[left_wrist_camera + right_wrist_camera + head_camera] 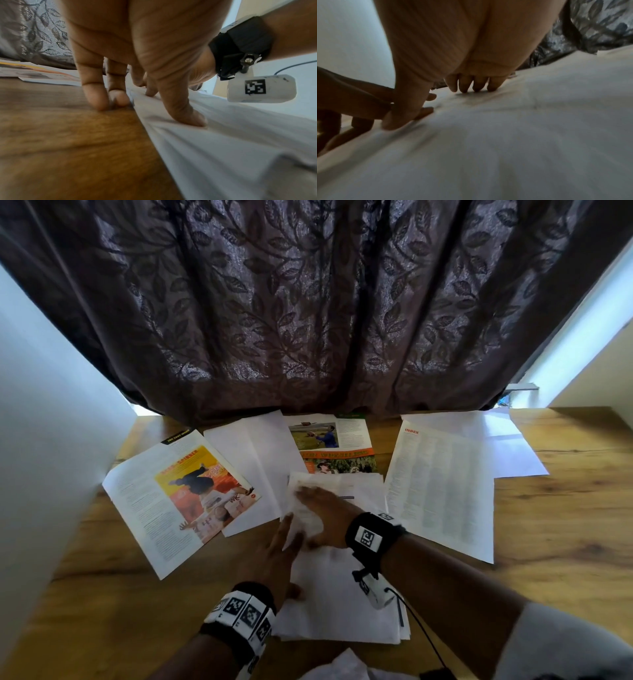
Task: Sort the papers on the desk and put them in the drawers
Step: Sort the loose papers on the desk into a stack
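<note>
A stack of white papers lies on the wooden desk in front of me. My left hand is at the stack's left edge: in the left wrist view the thumb presses on the white paper while two straight fingers touch the wood beside it. My right hand lies flat on the far end of the papers, and its fingertips and thumb press down on the sheet in the right wrist view. A blurred white sheet curls between the two hands. No drawer is in view.
Spread across the desk are a magazine page with an orange picture, blank white sheets, a green and orange page, an index page and more white sheets. A dark leaf-pattern curtain hangs behind. A white wall stands at the left.
</note>
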Tool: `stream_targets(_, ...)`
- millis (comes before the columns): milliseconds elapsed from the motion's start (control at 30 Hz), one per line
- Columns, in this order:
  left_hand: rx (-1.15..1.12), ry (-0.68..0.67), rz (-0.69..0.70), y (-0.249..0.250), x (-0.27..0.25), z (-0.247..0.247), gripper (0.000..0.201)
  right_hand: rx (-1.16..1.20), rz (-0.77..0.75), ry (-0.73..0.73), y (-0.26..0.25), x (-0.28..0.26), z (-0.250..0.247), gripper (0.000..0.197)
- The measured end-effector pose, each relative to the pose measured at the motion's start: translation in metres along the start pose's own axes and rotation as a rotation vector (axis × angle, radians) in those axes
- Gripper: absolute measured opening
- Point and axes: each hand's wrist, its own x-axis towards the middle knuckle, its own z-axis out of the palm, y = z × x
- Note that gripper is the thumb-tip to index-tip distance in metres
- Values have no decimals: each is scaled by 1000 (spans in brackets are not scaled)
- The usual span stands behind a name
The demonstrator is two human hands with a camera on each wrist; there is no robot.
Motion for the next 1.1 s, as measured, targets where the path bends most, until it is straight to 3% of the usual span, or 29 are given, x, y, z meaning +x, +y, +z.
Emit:
stream_targets(100, 139, -101, -1, -1, 3, -1, 120, -125, -16, -86, 16, 6, 9, 131)
stream_targets(333, 242, -114, 15, 5, 4, -5, 117, -183, 292, -41, 85, -24, -7, 147)
stream_targets(433, 256, -123, 20, 9, 0, -8, 116, -170, 387, -28, 87, -36, -16, 151)
stream_targets(533, 260, -125, 18, 9, 1, -8, 114, -166, 227, 4, 58, -50, -4, 146)
stream_targets(667, 231, -110, 34, 6, 3, -6, 116, -117, 54, -119, 19, -83, 24, 136)
stream_targets(733, 235, -114, 35, 5, 4, -6, 117, -125, 81, -155, 26, -102, 31, 137)
stream_targets(933, 252, -93, 54, 1, 7, -3, 119, -96, 352, -121, 75, -145, 32, 136)
stream_targets(1033, 264, -103, 43, 1, 7, -4, 119, -79, 373, -122, 84, -151, 37, 130)
stream_targets(1100, 263, -87, 49, 2, 7, -4, 120, -46, 373, -95, 86, -153, 42, 137)
